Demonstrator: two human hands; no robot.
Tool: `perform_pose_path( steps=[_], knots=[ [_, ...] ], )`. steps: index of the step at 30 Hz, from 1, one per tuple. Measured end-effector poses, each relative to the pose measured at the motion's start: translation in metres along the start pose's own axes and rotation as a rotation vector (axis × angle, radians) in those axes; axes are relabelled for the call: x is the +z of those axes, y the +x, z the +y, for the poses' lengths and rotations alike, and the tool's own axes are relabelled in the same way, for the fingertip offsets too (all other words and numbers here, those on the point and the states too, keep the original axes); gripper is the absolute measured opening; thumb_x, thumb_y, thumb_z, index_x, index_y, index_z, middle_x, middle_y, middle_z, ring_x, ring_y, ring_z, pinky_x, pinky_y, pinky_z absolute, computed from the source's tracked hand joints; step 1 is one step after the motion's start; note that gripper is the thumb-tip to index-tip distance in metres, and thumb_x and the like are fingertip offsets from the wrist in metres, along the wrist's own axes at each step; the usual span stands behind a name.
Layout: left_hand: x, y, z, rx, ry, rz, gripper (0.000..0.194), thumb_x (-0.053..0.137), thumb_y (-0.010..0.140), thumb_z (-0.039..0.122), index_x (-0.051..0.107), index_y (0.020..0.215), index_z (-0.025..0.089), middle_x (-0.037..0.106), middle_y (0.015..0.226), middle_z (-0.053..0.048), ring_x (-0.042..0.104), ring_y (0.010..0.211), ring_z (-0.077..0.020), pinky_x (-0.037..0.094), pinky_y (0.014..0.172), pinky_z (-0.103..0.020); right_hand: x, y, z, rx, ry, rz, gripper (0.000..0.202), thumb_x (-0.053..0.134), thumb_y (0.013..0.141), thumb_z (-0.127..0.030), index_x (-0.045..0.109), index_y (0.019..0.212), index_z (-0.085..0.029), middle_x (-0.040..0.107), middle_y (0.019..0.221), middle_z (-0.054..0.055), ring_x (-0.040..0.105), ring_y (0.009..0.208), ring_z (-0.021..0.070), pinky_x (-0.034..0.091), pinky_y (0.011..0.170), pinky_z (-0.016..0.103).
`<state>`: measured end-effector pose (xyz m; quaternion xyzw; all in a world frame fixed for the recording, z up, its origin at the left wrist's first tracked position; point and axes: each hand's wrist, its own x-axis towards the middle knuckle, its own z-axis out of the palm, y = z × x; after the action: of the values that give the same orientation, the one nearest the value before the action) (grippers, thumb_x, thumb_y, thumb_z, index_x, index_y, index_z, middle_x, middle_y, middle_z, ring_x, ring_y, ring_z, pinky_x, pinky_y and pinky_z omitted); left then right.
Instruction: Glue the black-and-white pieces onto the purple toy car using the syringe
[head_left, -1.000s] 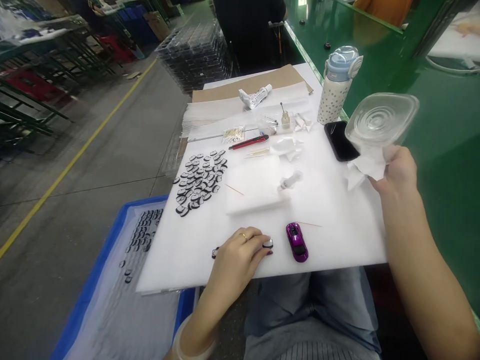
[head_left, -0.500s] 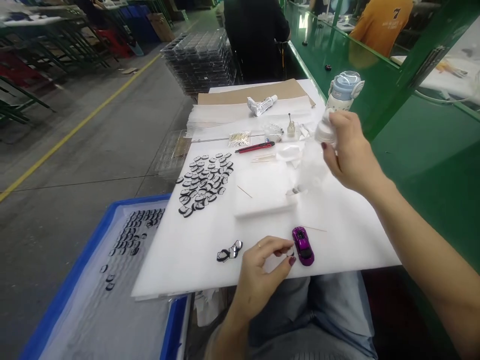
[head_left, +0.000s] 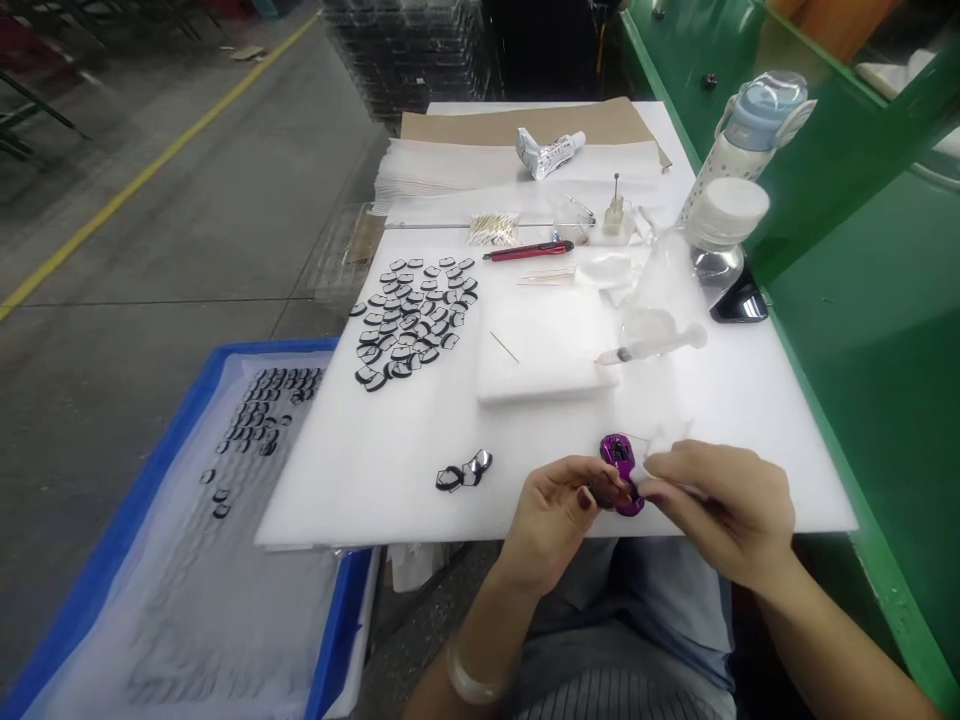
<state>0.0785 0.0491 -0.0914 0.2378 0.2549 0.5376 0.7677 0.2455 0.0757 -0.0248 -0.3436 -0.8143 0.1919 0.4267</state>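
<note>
My left hand [head_left: 556,510] pinches a small dark part [head_left: 606,490] near the table's front edge. Just right of it, my right hand [head_left: 724,500] is closed on a white tissue [head_left: 664,445]. A purple toy car [head_left: 618,452] lies on the white table sheet [head_left: 375,500], partly hidden behind the fingertips of both hands. Left of my hands, a few black-rimmed clear parts [head_left: 465,472] lie together. A larger spread of similar parts [head_left: 412,320] covers the sheet's left side.
A white foam block [head_left: 544,370] bears a thin stick; a syringe [head_left: 652,345] touches its right side. Behind are a red cutter [head_left: 529,251], cotton swabs [head_left: 493,229], a small glass bottle [head_left: 613,216], a white-capped bottle [head_left: 724,225] and a drinking bottle [head_left: 750,125]. A blue-rimmed tray [head_left: 217,400] stands lower left.
My right hand has come down from the white-capped bottle to beside my left hand and now holds a tissue. My left hand has shifted right, partly over the purple car. The view has tilted down.
</note>
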Motion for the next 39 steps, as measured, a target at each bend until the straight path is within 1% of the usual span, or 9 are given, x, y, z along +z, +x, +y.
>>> perform_pose_path(
  steps=[5,11,15,23,27,30,34,36,39],
  knots=[
    [0.0,-0.001,-0.002,-0.015,-0.045,0.07,0.025,0.087,0.072,0.038,0.078,0.089,0.022,0.072,0.078,-0.002,0.067,0.073,-0.0109,0.056,0.073,-0.02,0.021,-0.008,0.003,-0.068,-0.107,0.029,0.014,0.057,0.092,-0.013,0.067,0.101,-0.016,0.059,0.091,0.007,0.058,0.065,0.0097,0.049,0.05,0.021],
    [0.001,-0.004,-0.001,-0.029,-0.009,0.132,0.024,0.087,0.071,0.039,0.078,0.086,0.022,0.073,0.08,-0.002,0.068,0.073,-0.0102,0.057,0.072,-0.018,0.006,-0.015,-0.004,-0.152,-0.26,-0.084,0.013,0.056,0.088,-0.012,0.064,0.097,-0.016,0.057,0.075,0.003,0.051,0.056,0.0103,0.042,0.046,0.025],
    [0.002,-0.003,-0.001,-0.009,0.044,0.13,0.025,0.086,0.071,0.042,0.078,0.085,0.022,0.074,0.081,-0.004,0.069,0.076,-0.0144,0.06,0.075,-0.025,-0.007,-0.02,-0.003,-0.075,-0.335,-0.01,0.014,0.061,0.086,-0.01,0.065,0.096,-0.018,0.058,0.074,0.002,0.054,0.058,0.0111,0.044,0.047,0.024],
    [0.006,-0.005,0.001,-0.034,0.102,0.192,0.03,0.089,0.066,0.042,0.078,0.084,0.021,0.073,0.079,-0.003,0.067,0.071,-0.0123,0.058,0.069,-0.021,0.016,-0.024,-0.004,-0.093,-0.284,0.008,0.013,0.057,0.089,-0.013,0.065,0.099,-0.016,0.058,0.079,0.004,0.051,0.061,0.0108,0.043,0.05,0.024],
    [0.007,-0.005,0.0,0.002,0.124,0.149,0.024,0.086,0.072,0.04,0.078,0.086,0.023,0.075,0.082,-0.004,0.069,0.074,-0.013,0.059,0.074,-0.023,0.001,-0.028,-0.003,-0.097,-0.295,-0.057,0.011,0.059,0.088,-0.012,0.066,0.096,-0.015,0.056,0.073,0.003,0.049,0.056,0.0104,0.039,0.046,0.025],
    [0.005,-0.005,0.001,0.043,0.194,0.129,0.024,0.083,0.075,0.043,0.078,0.088,0.023,0.075,0.082,-0.004,0.07,0.075,-0.0146,0.061,0.075,-0.026,-0.013,-0.034,0.002,0.019,-0.297,0.039,0.015,0.062,0.087,-0.009,0.069,0.097,-0.018,0.06,0.078,0.003,0.048,0.051,0.0074,0.039,0.044,0.023],
    [-0.001,-0.012,0.006,0.144,0.419,0.094,0.021,0.079,0.08,0.039,0.077,0.094,0.023,0.076,0.084,-0.005,0.07,0.075,-0.0157,0.062,0.072,-0.026,-0.012,-0.045,0.009,0.175,-0.181,0.159,0.021,0.063,0.086,-0.007,0.072,0.099,-0.02,0.062,0.076,0.002,0.05,0.05,0.0072,0.038,0.041,0.022],
    [-0.003,-0.016,0.008,0.269,0.697,0.091,0.016,0.078,0.083,0.027,0.075,0.098,0.023,0.076,0.09,-0.004,0.07,0.082,-0.016,0.061,0.074,-0.025,-0.006,-0.05,0.012,0.278,-0.099,0.171,0.018,0.063,0.088,-0.008,0.073,0.097,-0.02,0.062,0.074,0.001,0.054,0.053,0.009,0.039,0.04,0.021],
    [-0.001,-0.018,0.006,0.524,1.186,0.097,0.024,0.075,0.082,0.011,0.073,0.103,0.022,0.073,0.093,-0.003,0.068,0.086,-0.016,0.058,0.078,-0.027,0.003,-0.056,0.014,0.395,-0.043,0.141,0.011,0.067,0.087,-0.014,0.074,0.094,-0.019,0.062,0.072,0.001,0.057,0.056,0.0099,0.041,0.042,0.02]
  ],
)
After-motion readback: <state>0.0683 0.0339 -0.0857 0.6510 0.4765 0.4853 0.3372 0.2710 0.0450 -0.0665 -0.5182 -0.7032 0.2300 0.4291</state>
